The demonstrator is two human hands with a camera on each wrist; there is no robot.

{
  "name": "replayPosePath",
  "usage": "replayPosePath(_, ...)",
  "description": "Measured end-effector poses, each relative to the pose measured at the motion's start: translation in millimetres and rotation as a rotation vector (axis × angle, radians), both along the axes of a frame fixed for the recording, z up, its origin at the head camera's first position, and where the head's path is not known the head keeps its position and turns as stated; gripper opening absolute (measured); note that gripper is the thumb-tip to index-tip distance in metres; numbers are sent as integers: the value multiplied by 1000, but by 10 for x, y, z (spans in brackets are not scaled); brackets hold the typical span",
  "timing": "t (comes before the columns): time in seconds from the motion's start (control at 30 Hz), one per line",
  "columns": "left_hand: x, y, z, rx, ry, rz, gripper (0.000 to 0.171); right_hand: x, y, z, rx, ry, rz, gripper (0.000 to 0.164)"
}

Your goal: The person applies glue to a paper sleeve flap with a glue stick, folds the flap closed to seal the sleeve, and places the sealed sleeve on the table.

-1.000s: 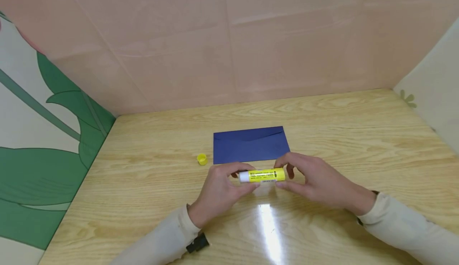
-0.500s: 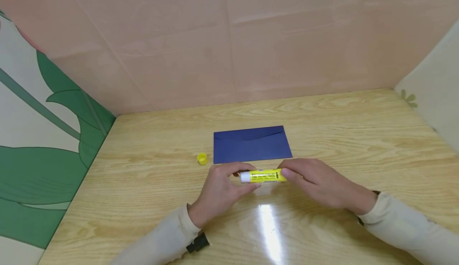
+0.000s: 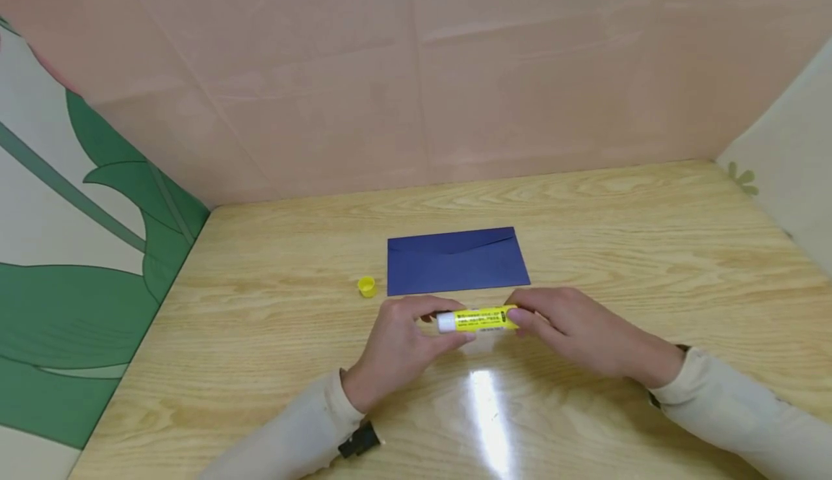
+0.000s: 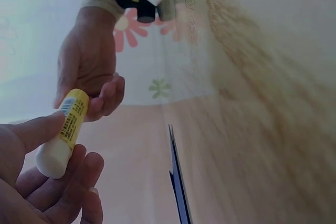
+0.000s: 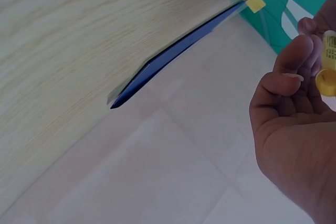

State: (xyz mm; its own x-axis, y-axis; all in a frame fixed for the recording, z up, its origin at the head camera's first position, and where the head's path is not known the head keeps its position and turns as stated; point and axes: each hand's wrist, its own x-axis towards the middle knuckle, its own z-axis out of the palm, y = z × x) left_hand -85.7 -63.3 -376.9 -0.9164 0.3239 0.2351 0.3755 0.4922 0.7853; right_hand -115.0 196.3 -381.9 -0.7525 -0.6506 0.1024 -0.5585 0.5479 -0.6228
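A yellow-labelled glue stick (image 3: pixel 481 319) with a white end is held level above the table between both hands. Thumb and fingers of my left hand (image 3: pixel 399 346) pinch it near the white end, which also shows in the left wrist view beside the left fingers (image 4: pixel 68 184). At its yellow end, my right hand (image 3: pixel 585 332) grips with thumb and forefinger. Curled right fingers (image 5: pixel 286 85) appear in the right wrist view, close to the round yellow end. Beyond the hands, a dark blue envelope (image 3: pixel 458 263) lies flap side up on the table.
To the envelope's left, a small yellow cap (image 3: pixel 367 287) stands on the wooden table (image 3: pixel 273 321). A pinkish sheet (image 3: pixel 416 83) rises behind the table. Patterned panels border both sides, the left one (image 3: pixel 65 321) with green leaves.
The right thumb and forefinger have shifted onto the glue stick's yellow end and now cover it. The left hand keeps its pinch almost unmoved. The envelope and cap stay put.
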Motion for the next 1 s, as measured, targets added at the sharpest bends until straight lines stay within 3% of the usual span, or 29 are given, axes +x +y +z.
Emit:
replayPosePath(0.53,-5,-6,-5,14,17,-4,29,18,4,1,-7,64,-37,6)
replayPosePath(0.8,-11,-11,-8,-6,19,-3,31,0,15,-34,-86,206,16,25)
replayPosePath(1.0,-4,-11,-6,-15,10,2,30,-5,22,-49,-114,254,25,33)
